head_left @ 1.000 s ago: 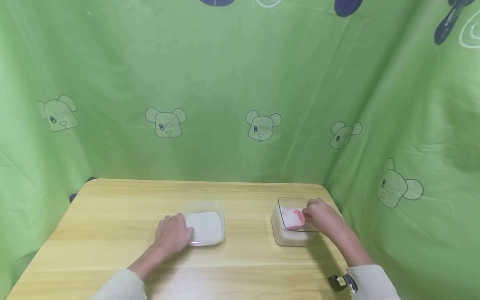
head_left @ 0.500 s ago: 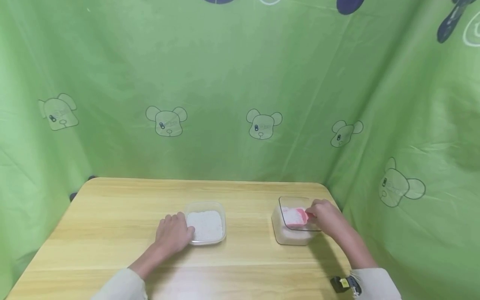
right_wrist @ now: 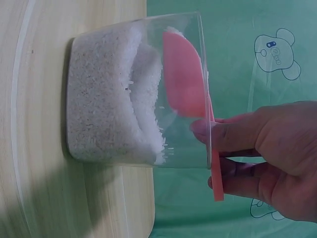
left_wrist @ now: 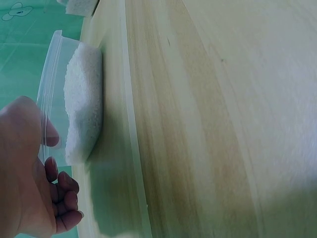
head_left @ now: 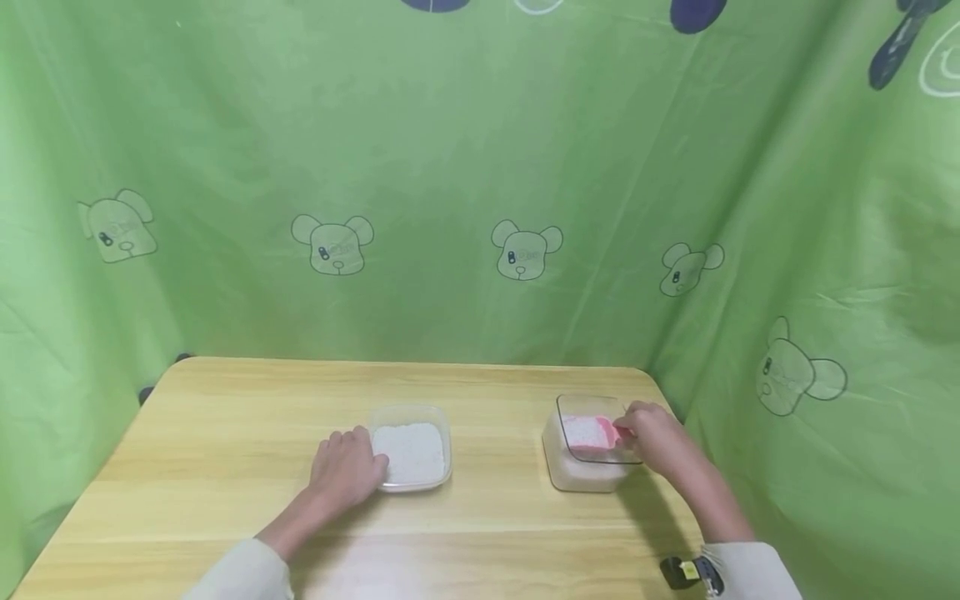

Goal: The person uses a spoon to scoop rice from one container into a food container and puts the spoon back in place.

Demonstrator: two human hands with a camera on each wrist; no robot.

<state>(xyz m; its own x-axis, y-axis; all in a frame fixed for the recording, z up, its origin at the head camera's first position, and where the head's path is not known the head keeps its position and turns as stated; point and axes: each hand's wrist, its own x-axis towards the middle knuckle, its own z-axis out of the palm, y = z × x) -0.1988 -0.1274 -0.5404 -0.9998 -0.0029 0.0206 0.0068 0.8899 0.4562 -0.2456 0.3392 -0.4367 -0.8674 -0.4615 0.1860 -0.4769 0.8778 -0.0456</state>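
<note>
A pink scoop (right_wrist: 184,74) heaped with white rice is in my right hand (head_left: 654,435), its handle pinched between thumb and fingers. The scoop's bowl sits inside the upper part of a tall clear canister (right_wrist: 181,148), above the hollowed rice (right_wrist: 101,99). My left hand (head_left: 348,468) grips the left rim of a low clear plastic tub (head_left: 448,454), with the thumb at the rim and the other fingers curled. White rice (left_wrist: 84,99) covers the bottom of that tub. Both containers stand upright on the table, apart from each other.
The wooden table (head_left: 495,550) extends around both containers. A green curtain (head_left: 427,167) printed with bear heads hangs behind and on both sides. A small black device (head_left: 678,572) sits at the right wrist.
My right hand has drawn slightly right, and the loaded scoop has come up level out of the rice within the canister. The left hand and tub stay put.
</note>
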